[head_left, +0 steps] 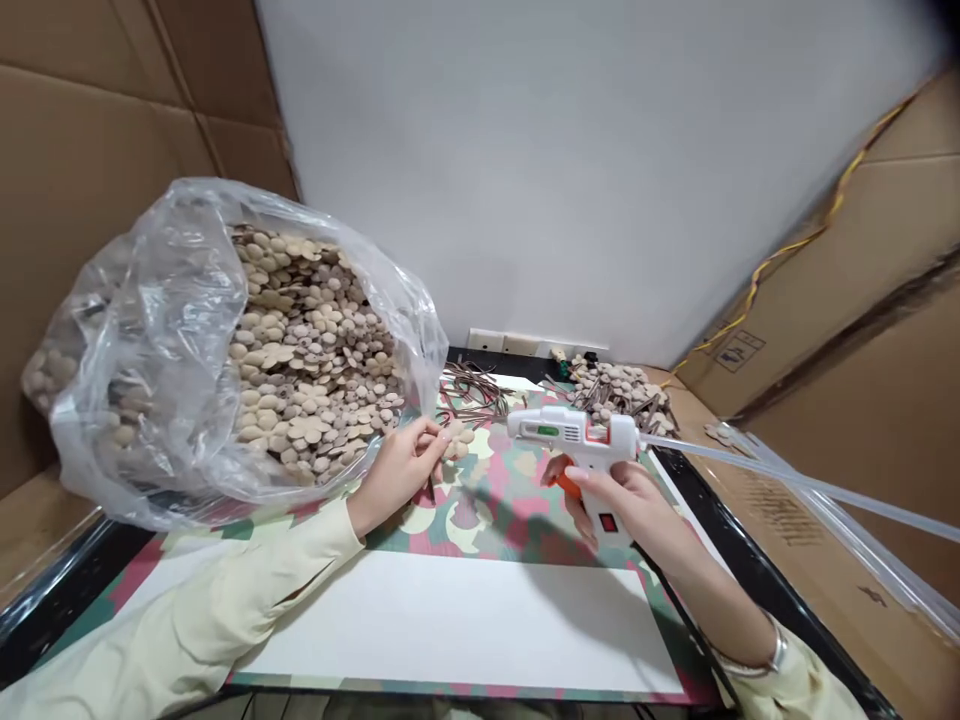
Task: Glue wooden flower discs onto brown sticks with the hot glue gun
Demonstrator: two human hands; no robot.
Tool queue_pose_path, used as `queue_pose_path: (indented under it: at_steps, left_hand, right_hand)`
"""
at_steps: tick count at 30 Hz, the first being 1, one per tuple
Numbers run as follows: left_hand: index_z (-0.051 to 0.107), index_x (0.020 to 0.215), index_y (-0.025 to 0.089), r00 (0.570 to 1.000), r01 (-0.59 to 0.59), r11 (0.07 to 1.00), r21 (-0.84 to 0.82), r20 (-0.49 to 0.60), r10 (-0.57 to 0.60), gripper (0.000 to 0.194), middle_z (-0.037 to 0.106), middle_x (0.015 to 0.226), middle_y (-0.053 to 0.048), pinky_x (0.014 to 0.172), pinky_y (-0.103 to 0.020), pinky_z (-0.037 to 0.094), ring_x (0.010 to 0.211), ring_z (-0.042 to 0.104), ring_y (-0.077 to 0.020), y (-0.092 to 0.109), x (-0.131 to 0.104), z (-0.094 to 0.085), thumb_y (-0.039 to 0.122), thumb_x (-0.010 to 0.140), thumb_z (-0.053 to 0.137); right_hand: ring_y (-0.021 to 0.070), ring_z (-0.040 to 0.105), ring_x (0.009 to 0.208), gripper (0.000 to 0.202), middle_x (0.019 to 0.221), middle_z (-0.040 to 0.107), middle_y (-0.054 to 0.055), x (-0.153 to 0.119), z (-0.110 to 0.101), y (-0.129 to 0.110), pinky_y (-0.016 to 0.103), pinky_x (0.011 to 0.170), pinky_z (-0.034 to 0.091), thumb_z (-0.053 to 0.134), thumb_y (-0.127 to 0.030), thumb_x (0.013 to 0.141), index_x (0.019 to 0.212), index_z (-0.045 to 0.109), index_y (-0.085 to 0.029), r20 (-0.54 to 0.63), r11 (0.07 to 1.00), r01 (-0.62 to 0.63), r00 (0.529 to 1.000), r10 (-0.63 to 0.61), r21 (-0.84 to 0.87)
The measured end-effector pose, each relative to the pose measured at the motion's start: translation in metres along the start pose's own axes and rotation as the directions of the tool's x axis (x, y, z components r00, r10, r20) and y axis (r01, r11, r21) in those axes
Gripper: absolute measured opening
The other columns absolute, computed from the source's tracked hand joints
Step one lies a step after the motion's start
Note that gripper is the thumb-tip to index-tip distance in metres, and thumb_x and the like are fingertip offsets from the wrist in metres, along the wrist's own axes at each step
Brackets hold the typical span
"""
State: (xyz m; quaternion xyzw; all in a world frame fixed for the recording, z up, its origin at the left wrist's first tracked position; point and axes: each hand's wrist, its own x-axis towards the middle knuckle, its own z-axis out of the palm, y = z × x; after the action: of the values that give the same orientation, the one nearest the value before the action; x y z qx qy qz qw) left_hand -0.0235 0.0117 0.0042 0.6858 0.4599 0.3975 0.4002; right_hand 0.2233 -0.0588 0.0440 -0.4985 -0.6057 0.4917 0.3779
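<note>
While your left grip (401, 470) pinches a pale flower-shaped cutout (459, 442) between thumb and fingers, your right grip (630, 500) is wrapped around the handle of a white hot-glue gun (576, 428), a finger at the orange trigger (566, 482). Cutout: at the left grip's fingertips, near the nozzle. Clear glue stick (750, 465) runs rearward, above the right grip.

Brown strips (472, 395) lie just beyond the left grip; clear plastic bag (172, 290) of similar cutouts to its left; mixed heap (619, 390) beyond the right grip.

For good work, as you judge the gap: steady both wrists, squeeze lightly for a small bead, hold your fingertips out of the nozzle's line; it is probably hot.

Unclear: nozzle tip blends into the strips, so contact can't be told. Trigger pressure, likewise. A dark strip end (431, 492) shows below the left grip; its attachment is hidden. The glue stick's far end is cut off, right of the right grip.
</note>
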Motion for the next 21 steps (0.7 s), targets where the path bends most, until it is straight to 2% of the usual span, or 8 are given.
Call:
queue_pose_path:
  at_steps: [2,4,6,9,12,14,17,21]
  left_hand:
    - [0.051,0.076,0.019,1.0,0.026,0.999,-0.036,0.004,-0.026,0.027,0.058,0.049,0.003,0.038,-0.018,0.036,0.036,0.05,-0.0094,-0.002,-0.001,0.001,0.044,0.083,0.049]
    - [0.05,0.076,0.019,0.997,0.074,0.993,-0.093,0.027,-0.071,0.027,0.061,0.051,0.002,0.036,-0.019,0.038,0.036,0.052,-0.0106,-0.002,-0.001,0.001,0.045,0.082,0.05]
    - [0.051,0.081,0.018,0.989,0.144,0.978,-0.147,0.06,-0.137,0.027,0.064,0.055,0.0,0.033,-0.02,0.038,0.035,0.053,-0.0119,-0.001,0.0,0.002,0.045,0.082,0.051]
    - [0.051,0.101,0.017,0.969,0.241,0.948,-0.209,0.101,-0.224,0.035,0.069,0.063,-0.003,0.031,-0.02,0.039,0.034,0.055,-0.013,0.001,0.001,0.002,0.044,0.079,0.054]
    - [0.051,0.112,0.016,0.947,0.31,0.913,-0.266,0.175,-0.27,0.042,0.07,0.07,-0.006,0.034,-0.019,0.041,0.044,0.062,-0.0144,0.003,0.0,0.004,0.042,0.079,0.056]
    - [0.054,0.108,0.014,0.927,0.341,0.883,-0.323,0.271,-0.259,0.038,0.071,0.079,-0.009,0.039,-0.018,0.044,0.058,0.067,-0.0169,0.006,-0.002,0.007,0.04,0.079,0.057]
    - [0.056,0.104,0.013,0.891,0.364,0.848,-0.384,0.409,-0.197,0.036,0.069,0.086,-0.011,0.045,-0.02,0.048,0.072,0.069,-0.0204,0.013,-0.009,0.016,0.039,0.079,0.058]
    - [0.055,0.107,0.015,0.878,0.343,0.86,-0.378,0.454,-0.151,0.038,0.069,0.085,-0.01,0.047,-0.022,0.049,0.074,0.069,-0.0213,0.021,-0.015,0.03,0.042,0.08,0.056]
  right_hand:
    - [0.0114,0.049,0.043,0.039,0.042,0.051,-0.001,-0.002,0.002,0.002,0.024,0.052,0.039,0.045,-0.043,0.087,0.063,0.057,-0.015,0.025,0.995,-0.029,0.999,0.031,-0.099]
    - [0.0117,0.05,0.044,0.044,0.041,0.052,0.0,-0.003,0.006,0.005,0.024,0.054,0.039,0.044,-0.044,0.088,0.057,0.056,-0.016,0.034,0.988,-0.063,0.997,0.068,-0.144]
    - [0.0113,0.049,0.042,0.043,0.043,0.053,0.0,-0.002,0.01,0.008,0.024,0.054,0.04,0.043,-0.045,0.088,0.059,0.057,-0.016,0.038,0.988,-0.09,0.995,0.095,-0.127]
    - [0.012,0.051,0.041,0.043,0.042,0.053,0.0,0.001,0.015,0.012,0.026,0.055,0.043,0.043,-0.045,0.088,0.059,0.056,-0.016,0.041,0.992,-0.082,0.995,0.086,-0.096]
    - [0.0138,0.055,0.043,0.034,0.052,0.058,0.0,0.006,0.019,0.012,0.026,0.047,0.042,0.046,-0.046,0.086,0.078,0.059,-0.015,-0.029,0.998,-0.061,0.998,0.06,-0.019]
    - [0.015,0.058,0.047,0.032,0.069,0.065,0.003,0.011,0.021,0.009,0.025,0.044,0.041,0.05,-0.045,0.083,0.097,0.057,-0.017,-0.11,0.999,-0.039,0.993,0.04,0.009]
    - [0.0147,0.057,0.048,0.039,0.081,0.066,0.004,0.017,0.026,0.008,0.026,0.043,0.042,0.06,-0.044,0.076,0.106,0.055,-0.019,-0.214,1.0,-0.031,0.976,0.029,-0.007]
    - [0.0162,0.058,0.057,0.039,0.079,0.064,0.004,0.021,0.031,0.012,0.028,0.051,0.046,0.067,-0.04,0.069,0.1,0.057,-0.018,-0.173,0.999,-0.018,0.985,0.026,0.047]
